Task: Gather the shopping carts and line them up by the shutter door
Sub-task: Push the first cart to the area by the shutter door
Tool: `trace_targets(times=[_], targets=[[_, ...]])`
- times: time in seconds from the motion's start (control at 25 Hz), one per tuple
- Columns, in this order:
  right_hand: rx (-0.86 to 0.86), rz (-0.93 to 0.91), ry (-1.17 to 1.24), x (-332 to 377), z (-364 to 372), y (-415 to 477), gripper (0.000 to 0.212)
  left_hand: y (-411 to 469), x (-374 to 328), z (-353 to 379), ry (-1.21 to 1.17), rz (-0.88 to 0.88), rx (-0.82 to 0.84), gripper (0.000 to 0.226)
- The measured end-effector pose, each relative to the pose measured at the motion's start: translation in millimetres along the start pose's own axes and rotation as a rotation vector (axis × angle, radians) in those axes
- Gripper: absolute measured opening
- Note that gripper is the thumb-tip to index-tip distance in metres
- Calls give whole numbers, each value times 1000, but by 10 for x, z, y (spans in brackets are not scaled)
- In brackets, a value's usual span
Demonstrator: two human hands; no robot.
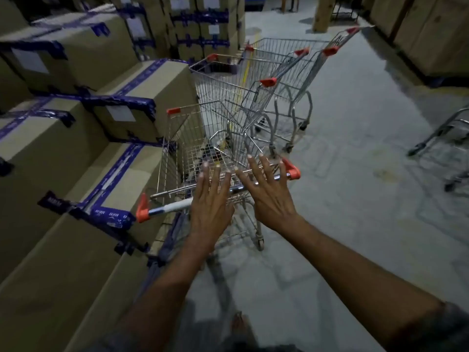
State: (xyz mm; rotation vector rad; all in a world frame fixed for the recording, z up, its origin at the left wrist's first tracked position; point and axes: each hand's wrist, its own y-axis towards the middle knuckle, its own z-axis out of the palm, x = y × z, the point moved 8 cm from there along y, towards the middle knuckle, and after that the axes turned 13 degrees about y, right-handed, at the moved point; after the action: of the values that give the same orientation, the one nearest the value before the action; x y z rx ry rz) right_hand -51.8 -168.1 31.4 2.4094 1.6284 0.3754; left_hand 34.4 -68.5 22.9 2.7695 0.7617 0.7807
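Both hands are flat, fingers spread wide and holding nothing: left hand [212, 199] and right hand [269, 193] side by side over the handle [172, 206] of the nearest cart [200, 138]. I cannot tell if the palms touch the bar. That cart stands close against stacked boxes [50, 153] on the left. Ahead, a second cart [228, 90] and a third [284, 63] stand together on the floor [355, 179]. Part of another cart [444, 137] shows at the right edge.

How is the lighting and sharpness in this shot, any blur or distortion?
Head view: dim, bluish light with a pale sheen on the floor; left hand, right hand and nearest cart fairly sharp; bottom edge blurred; wide-angle bending curves the stacked boxes.
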Motion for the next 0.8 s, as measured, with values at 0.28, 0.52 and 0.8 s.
trace_targets(times=[0.28,0.52,0.8], targets=[[170,144,63,-274,739,230,96,213,0,616,-140,-43,126,76],[90,108,88,-300,689,259,60,266,20,618,-199,-109,117,55],[252,206,103,-279,553,266,49,156,-27,520,-398,-58,230,48]])
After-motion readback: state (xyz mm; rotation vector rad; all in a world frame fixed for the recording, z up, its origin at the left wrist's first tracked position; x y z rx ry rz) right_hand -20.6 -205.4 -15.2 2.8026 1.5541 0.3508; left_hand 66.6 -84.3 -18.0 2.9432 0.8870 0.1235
